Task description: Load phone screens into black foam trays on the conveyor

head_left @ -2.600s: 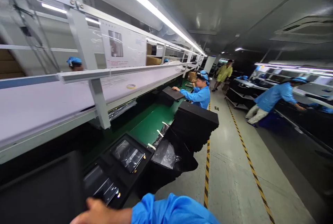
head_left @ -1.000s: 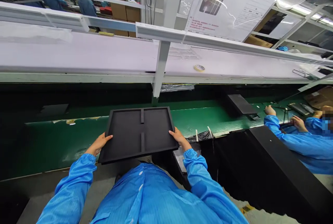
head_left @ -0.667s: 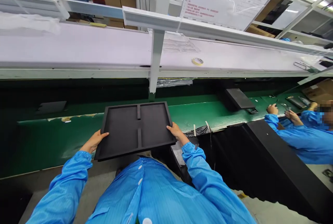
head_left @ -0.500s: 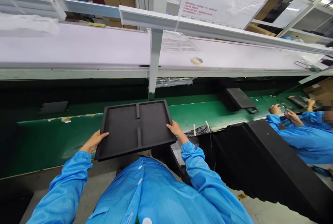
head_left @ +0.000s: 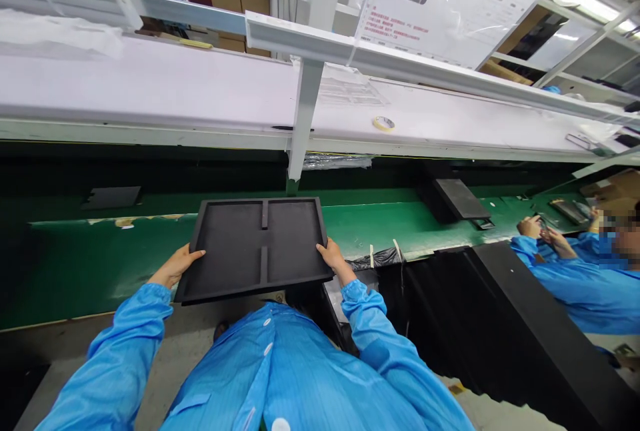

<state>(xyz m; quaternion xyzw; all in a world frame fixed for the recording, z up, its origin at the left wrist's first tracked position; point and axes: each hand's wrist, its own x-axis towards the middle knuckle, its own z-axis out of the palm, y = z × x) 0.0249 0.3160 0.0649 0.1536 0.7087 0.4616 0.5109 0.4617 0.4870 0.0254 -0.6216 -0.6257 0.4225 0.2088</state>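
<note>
Between my hands is a black rectangular foam tray (head_left: 227,244) with a raised rim and two short ribs along its middle. My left hand (head_left: 177,264) grips its left edge, thumb on top and the other fingers hidden beneath. On the right edge my right hand (head_left: 334,259) holds it the same way. The tray is level or slightly tilted, over the front edge of the green bench (head_left: 100,264). Whether its far side touches the bench I cannot tell.
A roll of tape (head_left: 383,123) lies on the white shelf (head_left: 200,91) behind a post (head_left: 305,111). Black foam pieces (head_left: 463,199) lie on the bench at right. A large black stack (head_left: 530,324) stands at my right, beside a black-lined bin (head_left: 385,261). Co-workers' hands (head_left: 545,234) are farther right.
The tray and both hands have shifted slightly left in view, with the grip unchanged. The camera view has also turned a little. At right, the co-worker's hands have moved slightly.
</note>
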